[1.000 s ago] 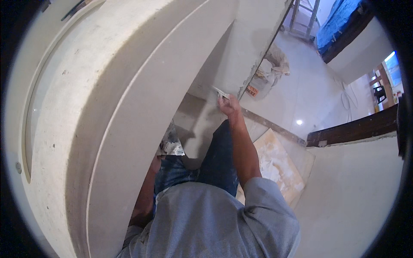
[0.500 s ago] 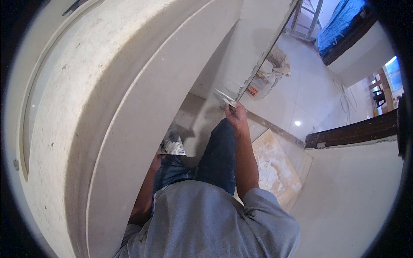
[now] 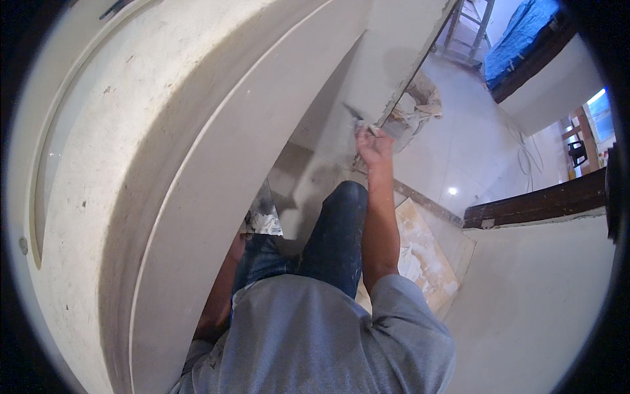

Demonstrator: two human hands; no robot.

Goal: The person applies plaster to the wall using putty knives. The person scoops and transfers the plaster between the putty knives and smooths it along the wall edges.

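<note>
My right hand [image 3: 375, 147] is closed round the handle of a putty knife [image 3: 356, 114], raised at the wall [image 3: 387, 62] ahead; the dark blade looks blurred and points up and left. Whether the blade touches the wall I cannot tell. Low on the left, my left hand [image 3: 238, 245] grips a flat metal plate [image 3: 272, 209] by its near side, above my left thigh. A lump of white putty [image 3: 266, 224] lies on that plate. Part of the plate and most of my left hand's fingers are hidden behind the curved pale panel [image 3: 216, 177].
The curved panel fills my left side. A board smeared with white putty [image 3: 423, 256] lies on the floor at my right. Beyond the wall edge stands a crumpled bag [image 3: 420, 105] on pale tiles. A dark wooden beam [image 3: 535, 200], a cable [image 3: 528, 154] and a ladder [image 3: 469, 29] are farther off.
My right hand has moved up and slightly right along the wall, and the putty knife has turned to point upward. My left hand and the plate stay nearly in place.
</note>
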